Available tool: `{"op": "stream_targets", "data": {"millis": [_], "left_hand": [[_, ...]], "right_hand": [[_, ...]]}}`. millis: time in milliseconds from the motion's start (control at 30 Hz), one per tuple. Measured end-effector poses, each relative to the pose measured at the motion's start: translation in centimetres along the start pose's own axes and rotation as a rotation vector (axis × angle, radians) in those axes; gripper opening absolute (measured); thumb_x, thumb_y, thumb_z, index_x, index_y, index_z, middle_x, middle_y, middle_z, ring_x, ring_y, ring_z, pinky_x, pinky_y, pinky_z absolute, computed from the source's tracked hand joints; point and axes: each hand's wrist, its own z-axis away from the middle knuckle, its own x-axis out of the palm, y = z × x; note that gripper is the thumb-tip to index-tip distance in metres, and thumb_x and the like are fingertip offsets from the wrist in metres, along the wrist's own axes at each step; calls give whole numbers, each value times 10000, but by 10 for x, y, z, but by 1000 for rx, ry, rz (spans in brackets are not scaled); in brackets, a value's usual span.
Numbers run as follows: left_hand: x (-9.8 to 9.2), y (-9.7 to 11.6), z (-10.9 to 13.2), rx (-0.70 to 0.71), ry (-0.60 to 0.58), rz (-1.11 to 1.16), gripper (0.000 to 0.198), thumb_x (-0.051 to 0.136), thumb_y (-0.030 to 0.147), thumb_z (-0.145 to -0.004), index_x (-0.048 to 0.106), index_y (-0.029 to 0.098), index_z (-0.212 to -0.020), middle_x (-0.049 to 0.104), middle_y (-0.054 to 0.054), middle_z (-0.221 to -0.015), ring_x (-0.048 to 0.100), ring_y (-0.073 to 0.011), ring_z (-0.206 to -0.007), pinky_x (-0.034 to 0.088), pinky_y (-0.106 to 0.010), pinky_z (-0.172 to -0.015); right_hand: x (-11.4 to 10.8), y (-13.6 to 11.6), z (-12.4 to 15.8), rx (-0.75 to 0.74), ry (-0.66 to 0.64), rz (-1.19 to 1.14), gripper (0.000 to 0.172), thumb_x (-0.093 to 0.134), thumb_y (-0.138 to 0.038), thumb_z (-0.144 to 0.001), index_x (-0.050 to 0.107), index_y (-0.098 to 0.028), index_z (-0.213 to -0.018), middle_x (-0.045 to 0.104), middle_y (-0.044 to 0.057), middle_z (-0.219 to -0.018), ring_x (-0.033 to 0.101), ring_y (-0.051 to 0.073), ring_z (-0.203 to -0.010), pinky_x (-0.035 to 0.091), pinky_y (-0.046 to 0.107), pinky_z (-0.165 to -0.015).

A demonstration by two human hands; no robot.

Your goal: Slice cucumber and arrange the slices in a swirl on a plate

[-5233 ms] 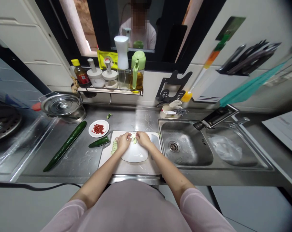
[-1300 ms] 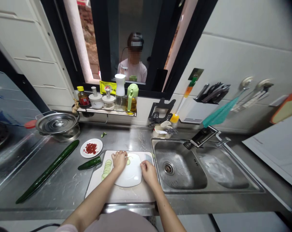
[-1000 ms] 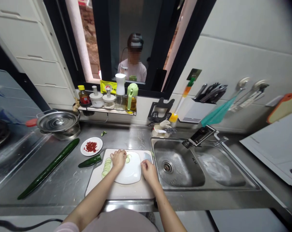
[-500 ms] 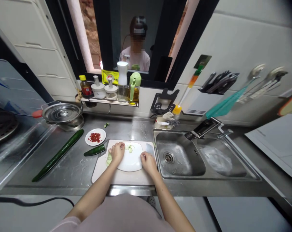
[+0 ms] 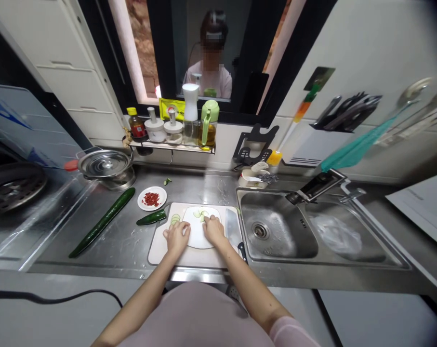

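Observation:
A white plate (image 5: pixel 197 234) lies on a white cutting board (image 5: pixel 189 256) at the counter's front edge. Several cucumber slices (image 5: pixel 200 213) sit on the plate's far part, and a few more slices (image 5: pixel 175 219) lie on the board to its left. My left hand (image 5: pixel 177 237) has its fingers curled on the plate's left rim. My right hand (image 5: pixel 214 230) rests over the plate's right side, fingertips drawn together at the slices. A knife (image 5: pixel 231 230) lies on the board's right edge, untouched.
A half cucumber (image 5: pixel 151 218) and a whole cucumber (image 5: pixel 102 221) lie left of the board. Behind them are a small dish of red chilli (image 5: pixel 152 198) and a lidded pot (image 5: pixel 104 166). A sink (image 5: pixel 279 231) is right of the board. A condiment shelf (image 5: pixel 171 130) runs along the wall.
My right hand moved from the plate's right rim onto the plate toward the slices. My left hand drew back from the slices to the plate's left rim. The view shifted slightly.

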Motion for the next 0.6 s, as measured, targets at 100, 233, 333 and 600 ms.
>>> {"op": "stream_targets", "data": {"millis": [100,233,333,600], "left_hand": [[1,0,-5,63,-6,-40,266,476,322,-889,676,296,-1062,638,-60,-1088,501,-257,-1053,278,-414,-903],[2,11,-19,128,-50,-105,321,460,268,-893,652,323,-1144,610,-64,-1155,470,-253,-1093,263,-402,-917],[1,22,-28,145,-75,-121,337,456,244,-890,651,329,-1151,596,-62,-1183,454,-255,-1116,254,-404,-921],[5,21,0,87,-25,-18,303,464,306,-892,673,298,-1110,612,-68,-1122,491,-257,-1068,277,-403,-930]], "right_hand": [[3,0,-1,-2,8,-12,363,439,-262,-913,559,-179,-1245,559,138,-1155,479,244,-1079,387,315,-824],[3,2,-2,2,1,-23,347,445,-262,-911,567,-178,-1224,560,143,-1146,482,249,-1079,389,319,-825],[3,3,-1,5,2,-28,353,439,-273,-916,560,-180,-1234,560,142,-1143,485,250,-1082,389,319,-825],[1,7,2,-7,44,-65,349,432,-290,-921,570,-205,-1230,566,125,-1139,501,236,-1067,385,303,-823]]}}
